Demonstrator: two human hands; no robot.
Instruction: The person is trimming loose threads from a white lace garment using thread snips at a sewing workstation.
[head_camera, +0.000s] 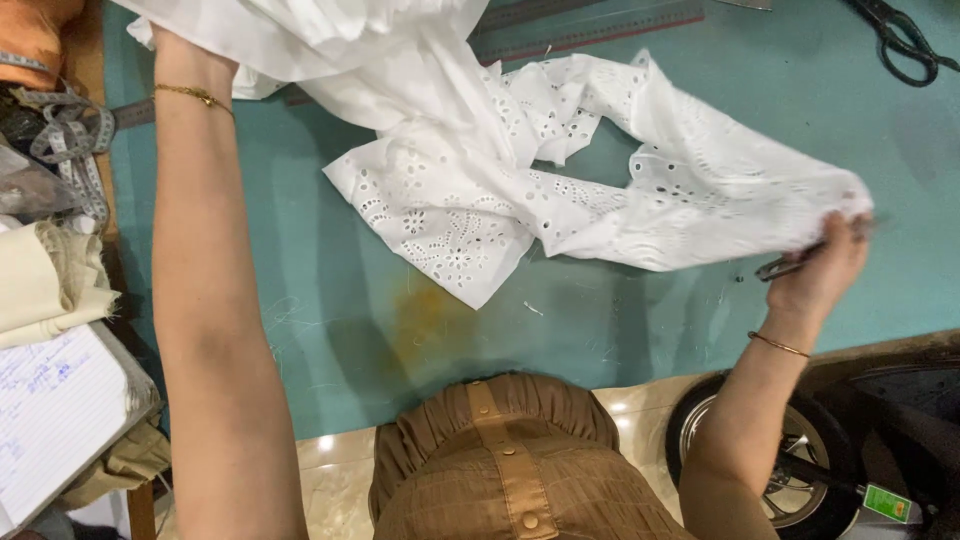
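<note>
Stretching across the upper half of the frame, a white eyelet fabric (560, 170) lies in loose folds on the teal desk (330, 330), its embroidered, cut-out edge spread toward the middle and its right end lifted off the surface. The right hand (825, 265), at the right of the frame, has its fingers (845, 235) clenched on that right end of the fabric, and a small dark metal tool (790, 266) shows just under the same hand, seemingly held with it. The left hand (185, 55), at the upper left, is mostly hidden under the bunched fabric there; its fingers are covered, so I cannot tell whether they grip the cloth or only rest in it. Each wrist wears a thin gold bracelet (195, 95). A yellowish stain (425, 315) marks the desk just below the fabric's lower corner. Black scissors (900, 40) lie at the upper right, well apart from the fabric, and a long ruler (590, 30) sits along the top edge, partly under the cloth. At the left edge are a coiled measuring tape (70, 140), folded cream cloth (50, 285) and a lined notebook (55, 420). A wheel (790, 470) shows at the lower right, beside the person's brown dress (510, 470).
</note>
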